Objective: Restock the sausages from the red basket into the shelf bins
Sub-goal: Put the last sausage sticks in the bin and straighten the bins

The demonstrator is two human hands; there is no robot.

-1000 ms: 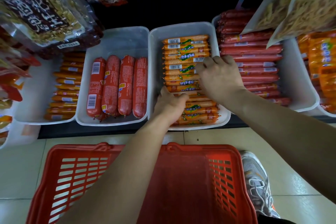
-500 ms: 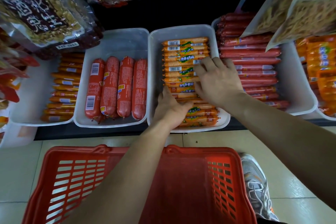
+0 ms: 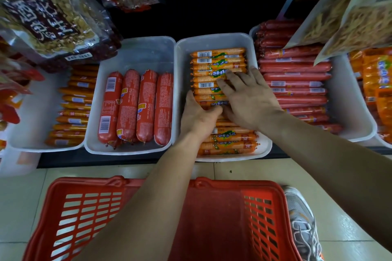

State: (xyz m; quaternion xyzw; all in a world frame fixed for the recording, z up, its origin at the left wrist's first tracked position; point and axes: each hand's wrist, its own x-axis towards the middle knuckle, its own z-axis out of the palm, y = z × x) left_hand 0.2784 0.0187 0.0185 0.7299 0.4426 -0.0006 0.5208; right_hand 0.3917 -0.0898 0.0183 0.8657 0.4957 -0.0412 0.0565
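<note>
Nearest, on the tiled floor (image 3: 244, 171), the red basket (image 3: 70, 214): only bare red bottom and slotted walls on view between the forearms, so likely late in the restocking. Beyond it, both hands down in the middle shelf bin (image 3: 212, 37), tidying the row of orange sausages (image 3: 216, 63) rather than fetching more. Left hand (image 3: 198, 117) bent over the near left of the row, thumb up along the ends; pinching or merely pressing, cannot tell. Right hand (image 3: 251, 99) spread wide and flat on top, holding nothing. Next, probably: push the row snug and level, then lift both hands clear. On the wrappers, white barcode labels and green patches with Chinese characters, too small to read. Alongside to the left, fat red sausages (image 3: 135, 108) with barcodes; farthest, a hanging bag (image 3: 46, 19) with large white Chinese characters
</note>
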